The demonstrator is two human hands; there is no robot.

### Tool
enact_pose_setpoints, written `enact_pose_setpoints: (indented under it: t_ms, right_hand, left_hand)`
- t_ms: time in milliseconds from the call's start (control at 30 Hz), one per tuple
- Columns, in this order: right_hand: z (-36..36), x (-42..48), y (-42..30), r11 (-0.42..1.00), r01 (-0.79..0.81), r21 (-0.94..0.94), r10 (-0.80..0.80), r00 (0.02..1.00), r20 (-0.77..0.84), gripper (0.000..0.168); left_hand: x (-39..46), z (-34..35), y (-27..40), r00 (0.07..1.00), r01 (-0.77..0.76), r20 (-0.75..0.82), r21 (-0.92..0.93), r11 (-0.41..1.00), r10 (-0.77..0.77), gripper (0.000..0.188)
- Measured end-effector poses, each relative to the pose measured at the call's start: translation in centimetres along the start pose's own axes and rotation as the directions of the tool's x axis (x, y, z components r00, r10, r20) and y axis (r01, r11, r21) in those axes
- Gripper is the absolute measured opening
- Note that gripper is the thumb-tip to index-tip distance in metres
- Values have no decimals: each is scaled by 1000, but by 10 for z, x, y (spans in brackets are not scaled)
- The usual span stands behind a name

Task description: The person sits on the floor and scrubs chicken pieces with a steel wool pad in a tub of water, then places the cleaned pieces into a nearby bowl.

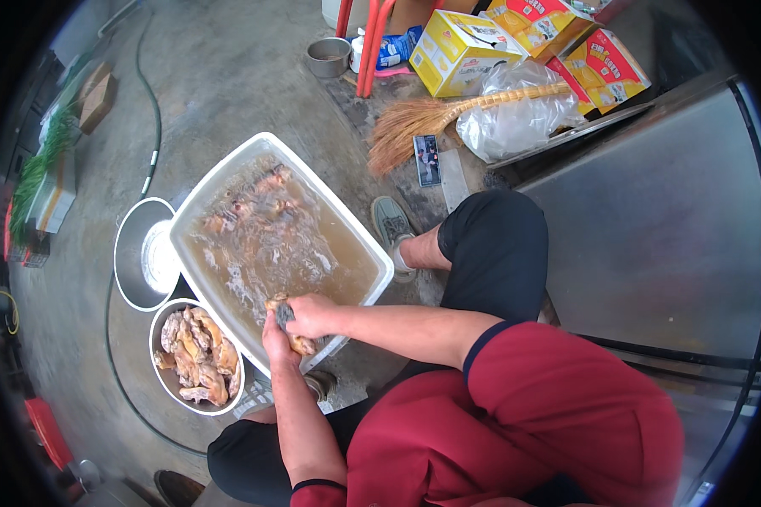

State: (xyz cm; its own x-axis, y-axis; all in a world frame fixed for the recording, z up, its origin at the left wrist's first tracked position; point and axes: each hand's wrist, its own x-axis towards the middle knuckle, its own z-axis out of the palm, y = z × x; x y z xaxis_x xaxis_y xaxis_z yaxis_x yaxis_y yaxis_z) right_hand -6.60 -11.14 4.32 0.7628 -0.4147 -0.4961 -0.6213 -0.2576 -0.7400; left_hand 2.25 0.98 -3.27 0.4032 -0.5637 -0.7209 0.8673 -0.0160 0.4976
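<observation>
Over the near corner of a white plastic tub (349,215) of murky water, my left hand (278,342) holds a yellowish piece of meat (303,345), seemingly an animal's foot. My right hand (312,315) presses a grey scouring pad (285,314) on it, the fingers closed around the pad. More pinkish pieces (273,184) lie partly under the cloudy water at the tub's far side. Left of the tub, a round metal basin (156,374) holds several pale and yellowish meat pieces (196,355). The exact cut of the meat is not clear.
A second metal basin (130,253) touches the tub's left side. A green hose (109,342) runs along the concrete floor. Ahead to the right are a straw broom (412,123), a phone (427,161), a plastic bag (501,120) and cartons (463,54). A metal cabinet (659,222) stands at the right.
</observation>
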Motion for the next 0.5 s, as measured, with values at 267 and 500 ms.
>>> enact_pose_setpoints:
  t_ms: [267,500]
  right_hand:
    - [-21,51,45,968,-200,-153,137,928,-347,35]
    - [-49,36,103,848,-298,-438,237,953,-188,30]
  left_hand:
    - [-9,23,-15,993,114,21,45,992,-115,42]
    - [5,7,-6,997,63,55,-86,994,-58,43]
